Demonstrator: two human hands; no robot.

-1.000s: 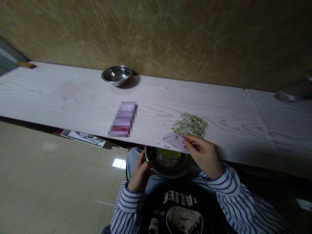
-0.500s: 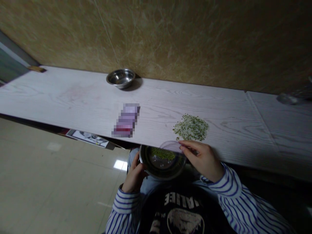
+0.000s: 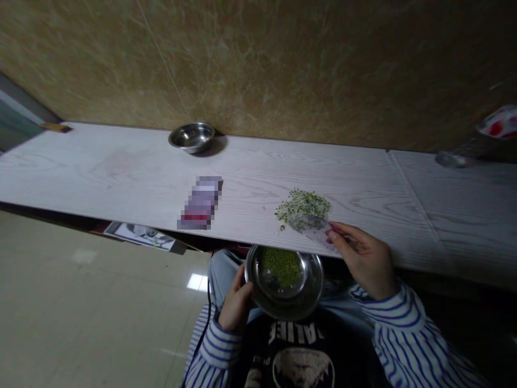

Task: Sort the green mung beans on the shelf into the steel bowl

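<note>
My left hand (image 3: 235, 303) is closed on the left rim of a steel bowl (image 3: 288, 307), held over my lap just below the table edge. Green beans (image 3: 280, 264), apparently mung beans, lie in the bowl along with a few white bits. Pinched between thumb and fingers of my right hand (image 3: 365, 261) is a thin, clear round plastic lid (image 3: 310, 227). That lid is tilted over the front edge of a pile of green beans and white grains (image 3: 307, 202), which is spread on the white table. Whether it touches the grains I cannot tell.
Another steel bowl (image 3: 191, 139) stands near the wall. A pixelated flat purple object (image 3: 201, 203) lies left of the pile. At the far right is a clear plastic container (image 3: 452, 158). Below the table's front edge, an open drawer (image 3: 141, 235) juts out.
My right hand has carried the lid from above the bowl onto the front of the pile. The bowl, with my left hand on it, sits lower and more to the right in view.
</note>
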